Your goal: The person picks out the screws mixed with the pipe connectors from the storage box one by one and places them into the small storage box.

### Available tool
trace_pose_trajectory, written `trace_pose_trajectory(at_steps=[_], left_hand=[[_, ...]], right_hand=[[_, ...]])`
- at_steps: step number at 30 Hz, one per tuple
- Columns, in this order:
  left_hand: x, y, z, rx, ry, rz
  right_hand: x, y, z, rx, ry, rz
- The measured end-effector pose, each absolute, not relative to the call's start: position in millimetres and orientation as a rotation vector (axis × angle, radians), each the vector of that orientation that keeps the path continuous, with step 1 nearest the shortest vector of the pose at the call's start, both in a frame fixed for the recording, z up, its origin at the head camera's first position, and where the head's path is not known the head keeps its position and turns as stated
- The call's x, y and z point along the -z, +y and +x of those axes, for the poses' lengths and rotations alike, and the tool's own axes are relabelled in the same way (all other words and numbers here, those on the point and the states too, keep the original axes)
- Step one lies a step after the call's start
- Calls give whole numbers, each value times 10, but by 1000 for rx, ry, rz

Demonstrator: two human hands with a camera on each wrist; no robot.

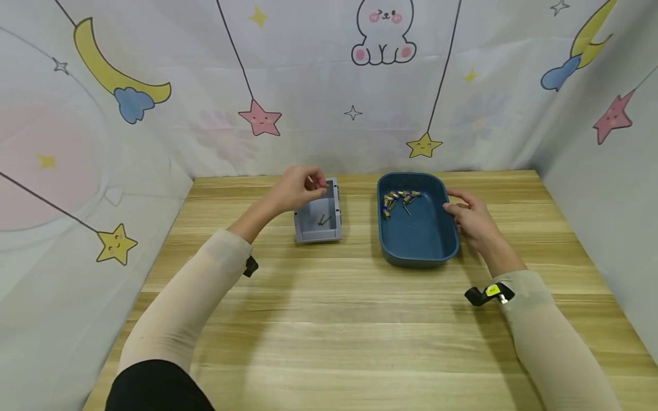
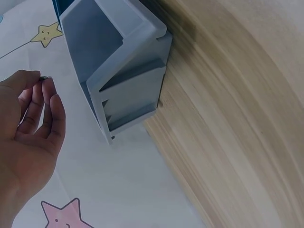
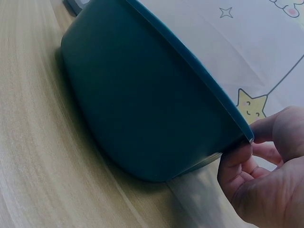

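My left hand [image 1: 300,188] is over the far left part of a small grey plastic bin [image 1: 321,236]. Between its thumb and fingertip it pinches a small dark screw [image 2: 44,78], of which only a bit shows. Inside the bin lie a few dark screws [image 1: 324,220]. To the right stands a blue plastic tub [image 1: 418,260]. My right hand [image 1: 475,222] grips the tub's right rim, thumb and fingers on either side of the wall. Several brass-coloured fittings [image 1: 393,200], some with blue bands, are heaped in the tub's far left part beside a loose screw [image 1: 406,210].
Bin and tub stand apart on a wood-grain table [image 1: 329,331], near its back edge. A white cloth [image 1: 319,74] printed with stars and moons hangs behind and along both sides.
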State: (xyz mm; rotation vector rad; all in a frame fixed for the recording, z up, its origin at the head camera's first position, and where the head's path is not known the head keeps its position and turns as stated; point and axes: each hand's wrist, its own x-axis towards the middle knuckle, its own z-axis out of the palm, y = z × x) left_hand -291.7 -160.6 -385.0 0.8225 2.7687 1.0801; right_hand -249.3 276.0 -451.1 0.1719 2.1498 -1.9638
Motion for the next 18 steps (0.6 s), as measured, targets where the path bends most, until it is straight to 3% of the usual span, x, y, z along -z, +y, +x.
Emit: trace_pose_trajectory(at_steps=[18], left_hand=[[4015, -1764, -2932, -1073, 2764, 737]], right_hand=[[4528, 2772, -2507, 1991, 2120, 148]])
